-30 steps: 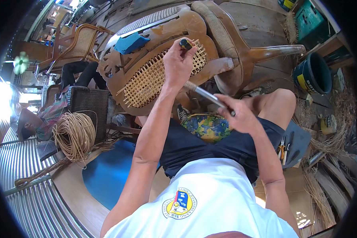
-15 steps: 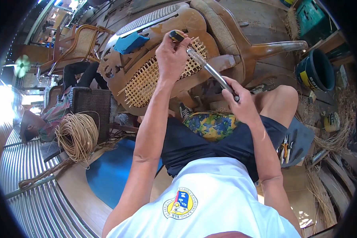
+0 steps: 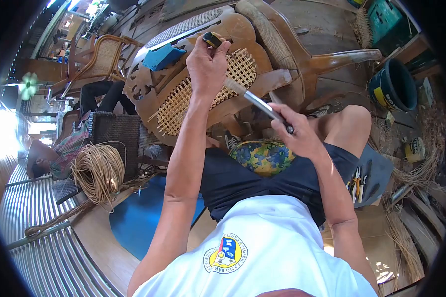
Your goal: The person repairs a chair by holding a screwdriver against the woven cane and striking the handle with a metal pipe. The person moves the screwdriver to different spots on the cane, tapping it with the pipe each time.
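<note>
In my left hand (image 3: pixel 206 67), closed fingers grip a tool with a black-and-yellow handle (image 3: pixel 212 39); its working end is hidden. It is held over a woven cane panel (image 3: pixel 178 106) set in a carved wooden chair frame (image 3: pixel 240 29), with cane ends sticking out along the panel's edges. My right hand (image 3: pixel 298 129) is closed around the dark lower end of a silver metal rod-like tool (image 3: pixel 262 105). The rod slants up toward my left wrist, and its pale far end is blurred. A blue object (image 3: pixel 162 57) rests on the frame beside the panel.
At left, a person (image 3: pixel 59 153) sits near a large coil of rattan (image 3: pixel 99 171). Pliers and other hand tools (image 3: pixel 357 185) lie on a grey surface by my right thigh. A dark bucket (image 3: pixel 394 86) and a green crate (image 3: pixel 386 22) stand at right. Loose fibres (image 3: pixel 421 166) litter the floor.
My left hand and the handled tool have shifted slightly left and up. The metal rod's far end has swung down and left, with my right hand a little left too.
</note>
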{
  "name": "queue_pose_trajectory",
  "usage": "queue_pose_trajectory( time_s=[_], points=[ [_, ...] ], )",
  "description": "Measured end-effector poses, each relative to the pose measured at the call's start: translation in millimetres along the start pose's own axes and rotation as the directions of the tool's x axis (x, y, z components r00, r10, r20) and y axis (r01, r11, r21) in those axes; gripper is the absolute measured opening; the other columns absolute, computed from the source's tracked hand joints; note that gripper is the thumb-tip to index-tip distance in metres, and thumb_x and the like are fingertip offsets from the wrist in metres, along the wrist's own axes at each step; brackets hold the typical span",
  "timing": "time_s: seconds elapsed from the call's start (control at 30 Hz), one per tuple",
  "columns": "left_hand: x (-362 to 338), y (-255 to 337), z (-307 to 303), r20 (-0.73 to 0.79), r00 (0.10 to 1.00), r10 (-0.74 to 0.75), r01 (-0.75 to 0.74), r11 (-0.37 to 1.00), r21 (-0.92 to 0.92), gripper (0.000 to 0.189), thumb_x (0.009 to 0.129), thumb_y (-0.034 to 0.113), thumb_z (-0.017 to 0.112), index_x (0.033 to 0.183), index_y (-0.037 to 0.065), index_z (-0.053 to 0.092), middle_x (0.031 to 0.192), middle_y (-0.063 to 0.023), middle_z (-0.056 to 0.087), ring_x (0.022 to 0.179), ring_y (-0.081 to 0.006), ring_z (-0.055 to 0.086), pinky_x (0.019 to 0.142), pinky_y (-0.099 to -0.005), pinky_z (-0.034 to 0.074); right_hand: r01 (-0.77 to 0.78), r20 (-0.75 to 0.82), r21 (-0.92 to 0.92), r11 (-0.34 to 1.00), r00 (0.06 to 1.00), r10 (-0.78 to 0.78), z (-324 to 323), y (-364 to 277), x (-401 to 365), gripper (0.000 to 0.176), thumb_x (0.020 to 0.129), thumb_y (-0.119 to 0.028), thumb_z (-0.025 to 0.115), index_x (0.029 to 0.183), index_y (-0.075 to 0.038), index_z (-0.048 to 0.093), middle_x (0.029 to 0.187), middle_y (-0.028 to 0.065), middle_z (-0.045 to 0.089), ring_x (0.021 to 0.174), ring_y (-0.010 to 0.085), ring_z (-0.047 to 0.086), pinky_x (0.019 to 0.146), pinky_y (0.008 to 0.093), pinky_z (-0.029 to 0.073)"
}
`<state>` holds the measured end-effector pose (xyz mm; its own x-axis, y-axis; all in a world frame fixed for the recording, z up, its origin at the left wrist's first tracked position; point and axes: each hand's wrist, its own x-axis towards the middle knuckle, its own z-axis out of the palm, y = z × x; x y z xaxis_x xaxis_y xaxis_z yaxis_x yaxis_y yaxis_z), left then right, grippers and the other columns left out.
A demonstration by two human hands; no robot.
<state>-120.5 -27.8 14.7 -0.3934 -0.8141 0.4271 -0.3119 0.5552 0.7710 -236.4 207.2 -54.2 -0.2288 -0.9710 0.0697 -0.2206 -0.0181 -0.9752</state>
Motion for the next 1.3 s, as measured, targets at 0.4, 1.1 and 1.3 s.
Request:
queue_pose_trajectory(
  time_s=[0.4, 1.1, 1.3],
  points=[
    [-3.1, -19.1, 11.2, 0.001, 0.999, -0.038, 0.038, 0.991, -0.126, 0.018, 0.098, 0.018, 0.081, 0.109, 0.008, 0.071, 0.097, -0.0003, 0.075, 0.088, -0.0084, 0.065, 0.08, -0.0259, 0.053, 0.064, -0.121, -0.035, 0.997, 0.99, -0.067, 8.0, 17.9, 10.2, 0.042, 0.1, -0.011, 0.065, 0.14, 0.0, 0.059, 0.098, 0.0214, 0.07, 0.084, 0.0232, 0.067, 0.08, 0.0375, 0.054],
    [-21.2, -22.4, 1.4, -0.04, 0.999, 0.036, -0.039, 0.996, -0.08, 0.019, 0.101, 0.018, 0.077, 0.112, 0.006, 0.068, 0.095, -0.0005, 0.076, 0.086, -0.0077, 0.066, 0.078, -0.0264, 0.053, 0.086, 0.085, -0.015, 0.996, 0.993, -0.084, 15.9, 7.2, -0.8, 0.042, 0.101, -0.008, 0.064, 0.142, 0.002, 0.059, 0.101, 0.0171, 0.07, 0.082, 0.0225, 0.063, 0.079, 0.0355, 0.053],
    [-12.2, -29.1, 11.3, -0.011, 0.998, 0.067, -0.068, 0.997, -0.032, 0.018, 0.098, 0.01, 0.078, 0.11, 0.004, 0.067, 0.09, -0.002, 0.072, 0.08, -0.0086, 0.066, 0.074, -0.0268, 0.055, 0.156, 0.193, -0.051, 0.986, 0.971, -0.144, 6.6, 11.4, 8.5, 0.041, 0.1, -0.01, 0.065, 0.138, 0.002, 0.06, 0.103, 0.0257, 0.072, 0.086, 0.0376, 0.069, 0.083, 0.0422, 0.054]
  ],
)
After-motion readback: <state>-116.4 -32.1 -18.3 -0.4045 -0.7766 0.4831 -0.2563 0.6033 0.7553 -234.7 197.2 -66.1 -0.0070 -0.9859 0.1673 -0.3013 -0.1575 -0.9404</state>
